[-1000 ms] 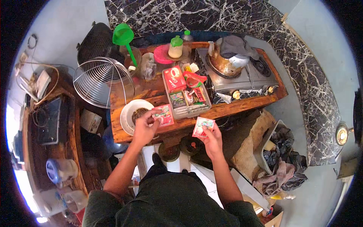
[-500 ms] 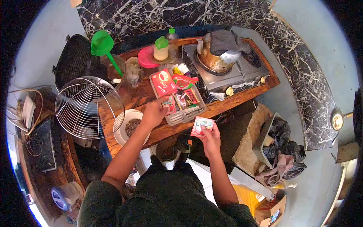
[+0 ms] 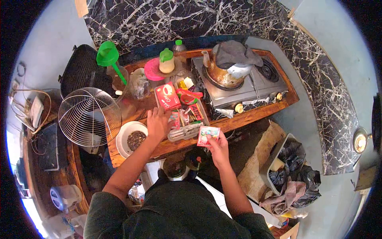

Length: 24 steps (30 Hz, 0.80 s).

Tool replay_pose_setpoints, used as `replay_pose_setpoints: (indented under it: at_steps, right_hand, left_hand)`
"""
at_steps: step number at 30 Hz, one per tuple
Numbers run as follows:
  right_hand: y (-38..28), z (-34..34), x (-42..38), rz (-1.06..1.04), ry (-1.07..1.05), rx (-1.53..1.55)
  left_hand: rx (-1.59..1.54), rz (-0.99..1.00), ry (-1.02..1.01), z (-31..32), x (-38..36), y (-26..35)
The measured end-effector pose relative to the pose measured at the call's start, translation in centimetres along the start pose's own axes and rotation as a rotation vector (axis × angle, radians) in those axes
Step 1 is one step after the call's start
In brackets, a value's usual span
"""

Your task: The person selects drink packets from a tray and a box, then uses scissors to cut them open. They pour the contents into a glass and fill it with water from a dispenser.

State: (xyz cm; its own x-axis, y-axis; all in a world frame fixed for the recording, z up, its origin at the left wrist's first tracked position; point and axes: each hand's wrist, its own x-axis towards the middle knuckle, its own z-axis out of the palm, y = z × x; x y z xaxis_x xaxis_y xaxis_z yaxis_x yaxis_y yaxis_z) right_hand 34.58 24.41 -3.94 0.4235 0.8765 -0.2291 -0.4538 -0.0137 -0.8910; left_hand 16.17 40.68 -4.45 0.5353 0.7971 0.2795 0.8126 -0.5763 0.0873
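Note:
A clear plastic basket [image 3: 187, 132] full of packets stands on the wooden table. In it lie a red box [image 3: 168, 95] with a cup picture, a red and green packet [image 3: 189, 96] and small sachets [image 3: 193, 112]. My left hand [image 3: 159, 122] is at the basket's left edge, palm down with its fingers apart, touching the side or a sachet there. Over the table's front edge, my right hand [image 3: 219, 149] pinches a small white and red sachet [image 3: 207, 136], its printed face up. A white bowl [image 3: 122, 140] of dark bits sits left of my left hand.
A gas stove [image 3: 223, 95] with a kettle [image 3: 225, 73] stands at the back right. A wire dome [image 3: 89, 115] and a green funnel [image 3: 107, 54] are at the left. Behind the basket is a bottle with a green lid [image 3: 166, 63]. A bin [image 3: 270, 169] with black bags is at lower right.
The view has shifted slightly. My left hand has drawn back left from the sachets in the basket, and its fingers have spread. My right hand still holds the sachet.

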Motion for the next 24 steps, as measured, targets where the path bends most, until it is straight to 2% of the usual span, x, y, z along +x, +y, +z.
replay_pose_setpoints:
  at_steps: [2, 3, 5, 6, 8, 16, 18, 22, 24]
  right_hand:
    - [-0.2, -0.3, 0.6, -0.002, -0.042, 0.011]
    - [-0.2, -0.5, 0.8, -0.012, -0.077, 0.019]
    - [-0.3, -0.8, 1.4, 0.002, -0.083, 0.009]
    - [-0.3, -0.8, 1.6, 0.015, -0.085, 0.000]
    - [-0.4, -0.7, 2.1, 0.019, -0.103, -0.009]
    - [-0.4, 0.3, 4.1, -0.007, -0.226, -0.051]
    - [0.3, 0.6, 5.0, -0.187, -0.202, -0.297]
    - [0.6, 1.9, 6.1, -0.078, -0.262, -0.251]
    - [2.6, 1.9, 8.2, -0.170, -0.254, -0.467]
  left_hand:
    - [-0.132, 0.137, -0.016, 0.8, -0.2, -0.8]
    - [-0.128, 0.130, -0.019, 1.2, -0.5, -1.1]
    - [-0.100, 0.270, -0.020, 1.8, -0.6, -1.7]
    - [-0.096, 0.263, -0.017, 1.6, -0.6, -1.5]
    - [-0.044, 0.182, -0.137, 1.2, -0.7, -1.1]
    - [-0.031, 0.103, -0.040, 2.3, -1.0, -0.3]
    - [-0.014, 0.104, -0.053, 2.0, -1.1, -0.4]
    - [-0.181, 0.045, 0.093, 0.5, -1.5, -0.8]
    - [-0.241, 0.011, 0.166, -0.7, -2.2, -1.0]
